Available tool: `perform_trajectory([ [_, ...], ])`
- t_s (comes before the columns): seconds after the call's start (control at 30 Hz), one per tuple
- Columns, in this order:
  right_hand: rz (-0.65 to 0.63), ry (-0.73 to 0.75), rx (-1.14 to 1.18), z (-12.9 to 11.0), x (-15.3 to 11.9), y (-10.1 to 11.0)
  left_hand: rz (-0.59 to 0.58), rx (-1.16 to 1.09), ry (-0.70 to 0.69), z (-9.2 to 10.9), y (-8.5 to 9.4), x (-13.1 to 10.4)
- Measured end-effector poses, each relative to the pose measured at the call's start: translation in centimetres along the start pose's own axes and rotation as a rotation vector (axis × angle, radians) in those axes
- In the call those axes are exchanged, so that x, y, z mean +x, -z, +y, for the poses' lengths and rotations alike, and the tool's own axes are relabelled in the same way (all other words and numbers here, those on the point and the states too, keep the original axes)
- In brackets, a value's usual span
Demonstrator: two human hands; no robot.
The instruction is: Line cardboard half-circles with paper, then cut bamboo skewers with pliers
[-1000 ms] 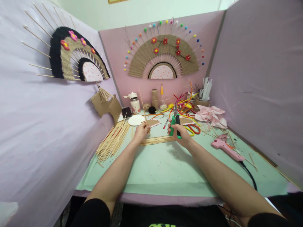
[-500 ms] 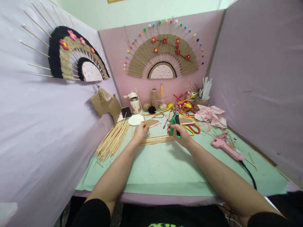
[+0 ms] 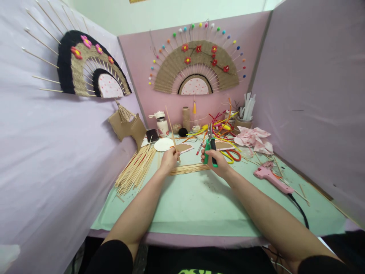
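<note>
My left hand [image 3: 170, 159] is closed on a thin wooden stick [image 3: 171, 125] that stands up from the fingers and leans to the left. In my right hand [image 3: 216, 158] are green and black pruning shears [image 3: 210, 146], their blades pointing up. Just under the two hands, a row of long sticks [image 3: 188, 168] lies across the green table. Behind my left hand is a cardboard piece [image 3: 184, 147] with a pale edge, and a similar cardboard piece [image 3: 224, 145] lies behind the shears.
A large pile of sticks [image 3: 136, 169] lies at the left. Towards the back are a white disc [image 3: 164, 144], a bottle [image 3: 162, 126], twine and coloured pipe cleaners. A pink glue gun [image 3: 273, 179] with a black cord and crumpled pink paper [image 3: 253, 139] are at the right.
The stick in my left hand has tilted slightly, its top shifting a little to the right. My right hand and the shears have barely moved.
</note>
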State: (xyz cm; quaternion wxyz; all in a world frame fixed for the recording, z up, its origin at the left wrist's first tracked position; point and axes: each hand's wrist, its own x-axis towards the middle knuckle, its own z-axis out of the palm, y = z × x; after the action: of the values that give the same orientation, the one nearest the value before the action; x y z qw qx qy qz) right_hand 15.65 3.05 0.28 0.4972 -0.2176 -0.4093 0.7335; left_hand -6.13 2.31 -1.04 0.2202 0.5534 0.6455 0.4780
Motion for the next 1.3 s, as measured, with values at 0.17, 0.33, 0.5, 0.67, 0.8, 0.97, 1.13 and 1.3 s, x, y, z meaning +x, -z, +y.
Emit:
perform_trajectory([
  [0.17,-0.002,-0.003,-0.012,0.0,0.0,0.1,-0.019,0.070,-0.010,0.2,0.0,-0.2],
  [0.33,-0.004,-0.004,-0.020,0.1,0.0,0.2,-0.038,0.161,-0.017,0.5,0.1,-0.4],
  [0.5,0.000,-0.007,-0.020,0.1,0.0,0.0,-0.034,0.218,-0.046,0.4,0.0,-0.4],
  [0.67,-0.002,-0.002,-0.031,0.1,0.0,-0.1,-0.023,0.245,-0.095,0.6,-0.1,-0.5],
  [0.8,-0.007,-0.004,-0.032,0.2,-0.1,-0.1,-0.002,0.254,-0.133,0.7,-0.2,-0.6],
  [0.97,-0.008,-0.004,-0.057,0.2,-0.1,-0.2,-0.010,0.249,-0.091,0.3,-0.5,-0.5],
  [1.13,-0.008,-0.011,-0.064,0.5,0.0,-0.1,-0.002,0.277,-0.089,0.3,-0.7,-0.6],
  [1.3,-0.018,-0.009,-0.075,0.5,0.0,0.0,-0.020,0.085,-0.059,0.1,-1.3,-0.8],
])
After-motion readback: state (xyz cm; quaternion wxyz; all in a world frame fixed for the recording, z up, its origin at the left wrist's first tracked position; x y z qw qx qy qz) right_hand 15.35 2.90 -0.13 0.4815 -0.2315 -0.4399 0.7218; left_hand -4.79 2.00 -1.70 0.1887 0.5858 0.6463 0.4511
